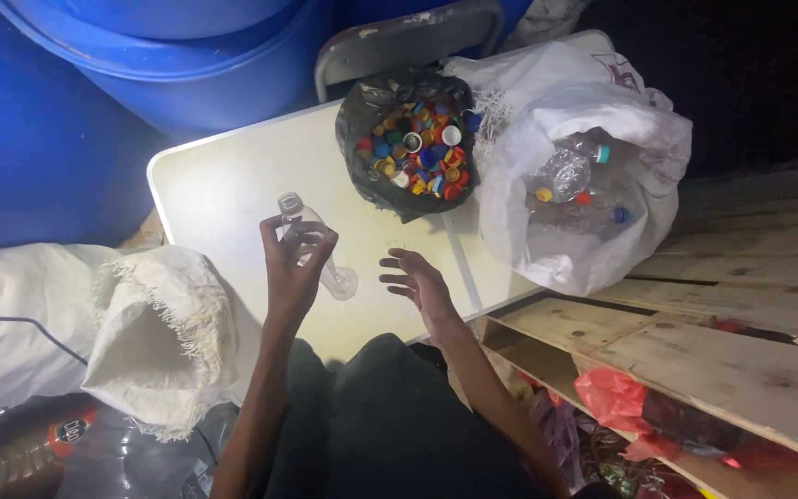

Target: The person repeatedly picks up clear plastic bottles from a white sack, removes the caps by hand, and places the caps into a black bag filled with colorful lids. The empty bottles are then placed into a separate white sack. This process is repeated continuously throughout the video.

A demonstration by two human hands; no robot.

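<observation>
A black bag of coloured caps (416, 148), white sack of bottles (584, 185), blue drums (140, 74), wooden pallet (741, 351).

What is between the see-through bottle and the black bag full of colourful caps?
In the head view, only bare pale tabletop lies between the clear bottle in the left hand and the black bag of caps.
</observation>
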